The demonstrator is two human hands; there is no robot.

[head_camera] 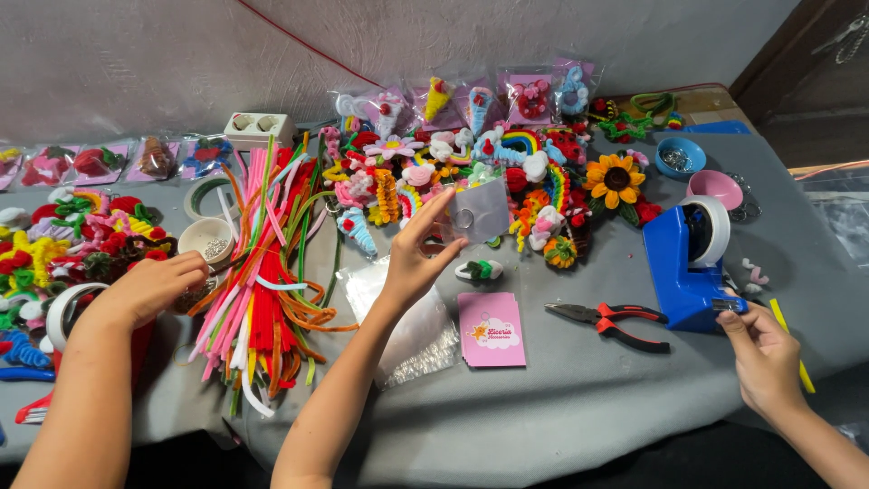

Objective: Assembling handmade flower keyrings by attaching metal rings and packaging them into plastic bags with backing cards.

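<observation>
View from above of a grey cloth table (pixel 579 407) crowded with craft supplies. The person's left hand (pixel 415 258), just left of centre, is raised with thumb and fingers pinched together on a small clear bag (pixel 480 210), which hangs in the air above the table's middle, in front of a heap of bright pipe-cleaner figures (pixel 507 181). The right hand (pixel 765 358), at four o'clock, has its fingertips at the front edge of a blue tape dispenser (pixel 681 267); whether they grip anything there cannot be told.

Directly at six o'clock from the bag lies a small stack of pink cards (pixel 491 330), with a pile of clear sleeves (pixel 416 340) just to the stack's nine o'clock. Red-handled pliers (pixel 611 324) lie between the cards and the dispenser. A big bundle of loose pipe cleaners (pixel 262 272) sprawls at nine o'clock.

Another person's hand (pixel 149 285) rests at the far nine o'clock edge, beside a small white bowl (pixel 206 240). A sunflower (pixel 615 179) sits at one o'clock, with a blue bowl (pixel 681 156) and a pink bowl (pixel 715 188) near it
</observation>
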